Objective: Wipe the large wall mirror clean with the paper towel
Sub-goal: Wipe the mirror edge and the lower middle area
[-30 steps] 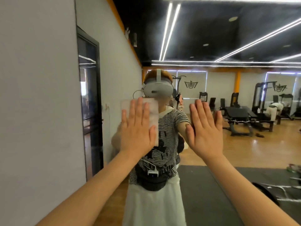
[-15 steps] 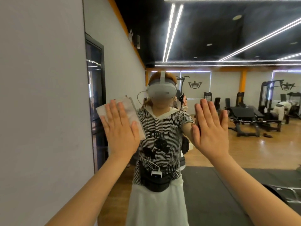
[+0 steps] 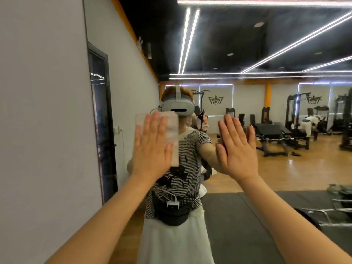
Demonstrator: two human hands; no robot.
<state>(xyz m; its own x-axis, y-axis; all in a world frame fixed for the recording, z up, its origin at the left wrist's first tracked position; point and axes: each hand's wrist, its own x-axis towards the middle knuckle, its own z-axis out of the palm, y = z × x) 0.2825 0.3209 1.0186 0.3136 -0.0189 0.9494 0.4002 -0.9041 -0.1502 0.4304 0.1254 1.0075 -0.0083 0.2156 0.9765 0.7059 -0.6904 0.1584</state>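
The large wall mirror (image 3: 247, 44) fills most of the view and reflects a gym and me. My left hand (image 3: 151, 147) lies flat with straight fingers, pressing a white paper towel (image 3: 173, 134) against the glass at about head height. The towel shows above and to the right of the hand; the rest is hidden under the palm. To the right, my right hand (image 3: 237, 147) is flat on the mirror with fingers straight and holds nothing.
A plain grey wall (image 3: 38, 130) borders the mirror's left edge. In the reflection there are a dark-framed door (image 3: 101, 121), weight benches (image 3: 276, 138), machines, a wooden floor and a black mat (image 3: 247, 225).
My left hand slid the towel left, then back right and up across the glass, turning it upright. The right hand stayed flat in about the same place.
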